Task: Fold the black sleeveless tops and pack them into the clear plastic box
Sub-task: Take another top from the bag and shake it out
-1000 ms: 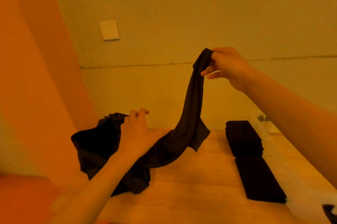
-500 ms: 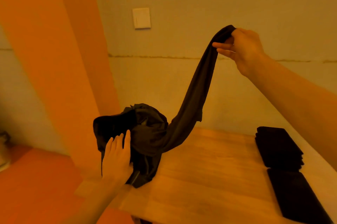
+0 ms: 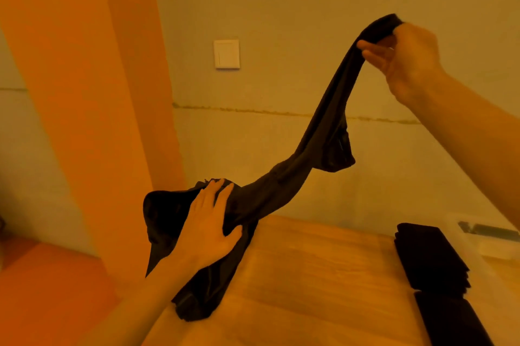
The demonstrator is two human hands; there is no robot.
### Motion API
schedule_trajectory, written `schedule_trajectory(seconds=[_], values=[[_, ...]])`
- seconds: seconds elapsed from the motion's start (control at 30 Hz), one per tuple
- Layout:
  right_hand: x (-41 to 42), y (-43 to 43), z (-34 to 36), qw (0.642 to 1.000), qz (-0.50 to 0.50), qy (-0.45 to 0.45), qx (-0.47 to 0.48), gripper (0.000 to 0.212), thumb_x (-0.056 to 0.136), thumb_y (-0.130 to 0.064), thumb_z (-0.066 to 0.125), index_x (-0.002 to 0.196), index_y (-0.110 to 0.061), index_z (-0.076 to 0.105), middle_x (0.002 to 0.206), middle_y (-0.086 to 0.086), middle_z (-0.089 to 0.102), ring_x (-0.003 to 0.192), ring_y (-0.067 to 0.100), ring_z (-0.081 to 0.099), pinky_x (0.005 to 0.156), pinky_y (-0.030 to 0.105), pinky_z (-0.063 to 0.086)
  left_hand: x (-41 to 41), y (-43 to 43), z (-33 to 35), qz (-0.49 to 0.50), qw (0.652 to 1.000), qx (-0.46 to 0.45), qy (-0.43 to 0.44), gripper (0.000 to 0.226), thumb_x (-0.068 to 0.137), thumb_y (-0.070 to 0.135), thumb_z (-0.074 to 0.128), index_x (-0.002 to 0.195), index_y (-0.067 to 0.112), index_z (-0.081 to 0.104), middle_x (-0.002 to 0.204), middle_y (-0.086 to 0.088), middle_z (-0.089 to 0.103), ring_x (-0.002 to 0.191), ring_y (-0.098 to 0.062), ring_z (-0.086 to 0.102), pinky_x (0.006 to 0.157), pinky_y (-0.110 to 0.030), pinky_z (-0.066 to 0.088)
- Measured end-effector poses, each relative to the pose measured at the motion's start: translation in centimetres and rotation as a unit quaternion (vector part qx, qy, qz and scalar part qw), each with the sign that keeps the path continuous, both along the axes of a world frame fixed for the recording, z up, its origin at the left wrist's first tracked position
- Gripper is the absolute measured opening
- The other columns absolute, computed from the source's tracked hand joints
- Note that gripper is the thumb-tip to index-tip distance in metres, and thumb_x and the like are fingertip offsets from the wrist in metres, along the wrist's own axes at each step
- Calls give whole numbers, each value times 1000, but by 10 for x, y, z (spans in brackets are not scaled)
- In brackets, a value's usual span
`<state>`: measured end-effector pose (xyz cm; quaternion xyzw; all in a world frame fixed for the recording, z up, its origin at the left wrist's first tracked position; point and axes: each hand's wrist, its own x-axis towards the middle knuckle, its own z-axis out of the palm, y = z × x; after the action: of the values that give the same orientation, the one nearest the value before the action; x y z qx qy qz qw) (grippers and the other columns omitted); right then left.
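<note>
On the left edge of the wooden table (image 3: 309, 275) lies one rumpled heap of black cloth (image 3: 166, 216); how many tops are in it cannot be told. One left hand (image 3: 206, 229) presses flat on the heap, palm down, its fingers straight and a little spread, thumb out to the right.

Up at the right, one right hand (image 3: 405, 56) is raised well above the table. Its thumb and curled fingers pinch the end of one black sleeveless top (image 3: 318, 148). This top runs as a taut, twisted band down and left from the raised hand to the heap, where its lower end goes under the left hand. A loose flap hangs from the band about halfway along.

At the right side of the table are two dark folded piles, one behind the other and just beside each other: the far pile (image 3: 427, 255) is thick, with several layers showing at its edge, and the near pile (image 3: 450, 320) is flatter and cut off by the picture's lower edge. Beyond them, at the far right, stands one clear plastic box (image 3: 489, 244); its inside is too blurred to read.

One pale wall switch (image 3: 226, 53) sits on the far wall, and one broad orange panel (image 3: 84, 120) fills the left
</note>
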<state>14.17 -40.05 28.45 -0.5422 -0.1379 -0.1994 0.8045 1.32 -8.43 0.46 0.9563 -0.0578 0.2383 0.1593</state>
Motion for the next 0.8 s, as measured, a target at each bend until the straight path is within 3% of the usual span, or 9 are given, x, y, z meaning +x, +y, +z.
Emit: schedule_trajectory(seconds=[0.1,0.23,0.33,0.43,0.53,0.6,0.7,0.77,0.8], values=[[-6,14,2,999,9,12,-49,27,102,-7,41,116,1,63,103,18,72,86,26,77,71,27,59,19,-44,58,-82,990,-115,-28,80,94,65,48,159,28,21,165,3,19,151,-17,21,122,-42,27],[-15,18,21,999,18,9,-27,25,104,-13,45,117,0,62,107,20,72,84,26,77,69,27,59,47,-94,137,-130,964,-230,44,88,91,64,55,162,30,15,163,7,27,145,-13,33,116,-39,37],[-20,12,44,1000,17,0,5,28,105,-22,48,117,-1,61,108,20,71,82,25,77,66,25,58,67,-126,189,-183,935,-297,61,64,96,50,61,151,26,39,129,15,55,115,-8,59,83,-18,51],[-25,2,62,1000,16,-14,8,26,105,-22,47,114,-2,60,105,17,69,81,24,77,66,25,57,82,-153,234,-206,915,-346,42,31,102,39,58,122,17,66,103,5,70,98,-16,70,65,-13,53],[-25,-8,68,999,38,-9,-26,20,104,-19,48,112,-7,61,107,14,69,86,23,76,69,26,58,87,-176,274,-233,854,-465,29,28,103,40,55,112,18,71,103,-1,75,93,-15,73,73,-21,59],[-25,-16,69,993,5,-2,-115,24,100,-22,56,121,-12,61,110,11,71,89,21,76,72,28,58,91,-191,299,-237,817,-526,-5,29,104,39,54,116,18,70,107,-2,75,96,-16,72,78,-26,59],[-28,-31,56,969,-71,30,-234,47,89,-47,70,128,-27,52,105,-1,71,93,15,71,76,32,57,98,-203,326,-256,744,-617,1,31,105,33,53,124,11,66,114,-9,73,101,-24,72,82,-34,61],[-30,-45,44,955,-66,71,-281,55,81,-55,76,123,-24,58,105,-2,70,96,16,69,81,35,56,102,-203,332,-277,706,-652,18,29,107,24,52,128,9,64,118,-12,72,104,-26,72,85,-37,61],[-28,-55,39,947,-46,89,-305,50,81,-50,78,116,-18,65,105,0,72,99,18,68,85,36,55,103,-203,331,-287,691,-663,23,29,107,19,50,131,8,62,121,-13,71,106,-27,71,87,-38,60]])
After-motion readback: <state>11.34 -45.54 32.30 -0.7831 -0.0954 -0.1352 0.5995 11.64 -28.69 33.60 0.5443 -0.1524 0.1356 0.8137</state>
